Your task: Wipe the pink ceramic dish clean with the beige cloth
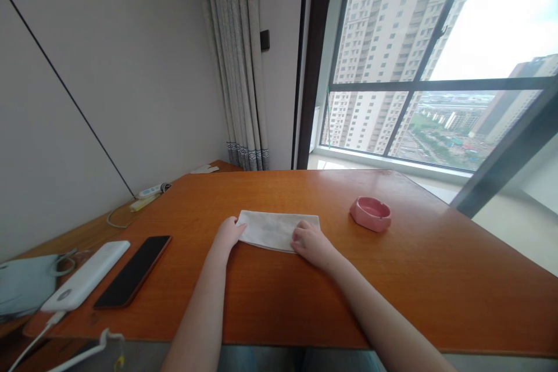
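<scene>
Pulling unevenly could skew the white, folded, rectangular cloth (268, 231), since its middle is unheld; it lies between the hands on the orange-brown wooden table (279, 302). The left hand (228, 233) pinches its left edge, thumb on top; the right hand (312, 243) rests curled on its right end; whether it pinches, I cannot tell.

Head cam only, fwd/down view from just behind near edge of tbl (436, 302), wndw (417, 86) upper R.
</scene>
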Available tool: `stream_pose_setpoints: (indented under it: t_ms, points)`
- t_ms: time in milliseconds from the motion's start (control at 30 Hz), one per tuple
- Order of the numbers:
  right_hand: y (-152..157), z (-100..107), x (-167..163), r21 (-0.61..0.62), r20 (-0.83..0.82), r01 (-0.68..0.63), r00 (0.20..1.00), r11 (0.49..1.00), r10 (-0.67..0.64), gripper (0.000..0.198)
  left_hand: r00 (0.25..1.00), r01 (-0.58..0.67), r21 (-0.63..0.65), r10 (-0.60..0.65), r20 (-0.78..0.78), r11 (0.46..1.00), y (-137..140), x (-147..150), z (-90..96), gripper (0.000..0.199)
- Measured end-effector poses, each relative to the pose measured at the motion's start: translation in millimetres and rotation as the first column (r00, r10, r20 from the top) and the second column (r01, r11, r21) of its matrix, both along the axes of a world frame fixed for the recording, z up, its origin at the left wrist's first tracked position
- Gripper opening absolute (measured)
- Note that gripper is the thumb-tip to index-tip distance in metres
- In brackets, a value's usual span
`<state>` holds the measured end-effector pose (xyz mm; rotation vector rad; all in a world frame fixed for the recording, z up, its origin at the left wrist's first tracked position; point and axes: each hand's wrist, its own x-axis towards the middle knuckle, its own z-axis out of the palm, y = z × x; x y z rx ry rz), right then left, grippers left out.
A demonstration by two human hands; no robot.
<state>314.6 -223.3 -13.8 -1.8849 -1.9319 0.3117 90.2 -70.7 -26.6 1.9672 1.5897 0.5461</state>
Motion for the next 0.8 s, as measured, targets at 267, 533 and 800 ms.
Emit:
stream_pose_setpoints:
  t_ms: [267,533,800]
  points:
    - [0,-21,-41,-0.094,0.087,-0.154,0.983,0.984,0.163,0.066,0.983,-0.057,0.1,0.039,0.179,0.993,-7,7,18.4,0.015]
    - [24,-22,-27,-0.097,-0.715,0.06,0.69,0.994,-0.111,0.062,0.761,0.215,0.181,-0.281,0.585,0.96,-53,56,24.8,0.034]
    - [22,-7,6,-0.232,-0.924,0.049,0.302,0.971,-0.236,0.036,0.616,0.614,0.336,-0.7,0.362,0.714,-88,80,16.9,0.035]
